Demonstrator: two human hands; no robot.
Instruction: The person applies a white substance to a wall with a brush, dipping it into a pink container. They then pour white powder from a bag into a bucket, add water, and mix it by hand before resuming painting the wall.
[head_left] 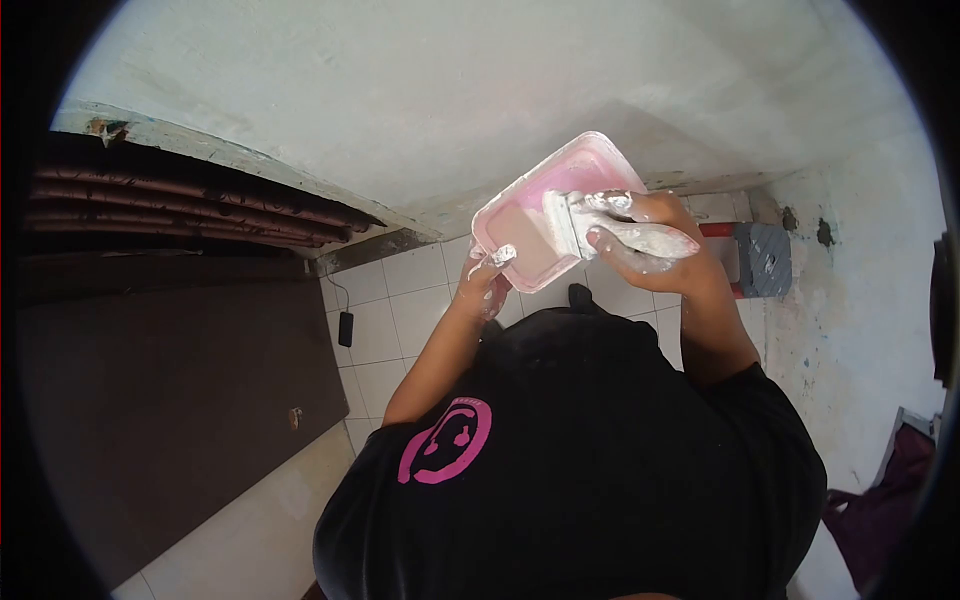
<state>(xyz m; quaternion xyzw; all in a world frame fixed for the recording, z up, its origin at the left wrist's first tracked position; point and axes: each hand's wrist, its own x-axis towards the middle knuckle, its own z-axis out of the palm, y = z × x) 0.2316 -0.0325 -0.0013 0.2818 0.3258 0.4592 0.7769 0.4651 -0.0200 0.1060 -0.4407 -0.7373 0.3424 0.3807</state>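
My left hand (487, 278) grips the near left edge of a pink plastic tray (508, 197), its thumb over the rim. White paint coats parts of the tray's inside. In my right hand (650, 232) is a wide paintbrush (655, 240), smeared with white paint along its handle. The brush's bristle end rests in or just over the tray; contact with the bottom is hard to make out. White paint marks the fingers of both hands.
A pale wall (400, 90) rises in front. Dark curtains (190, 208) and a dark brown flat surface (170, 400) lie left. A black device (345, 329) with a cord is on the tiled floor (385, 300). A grey and red stool-like object (765, 260) stands right, by the side wall.
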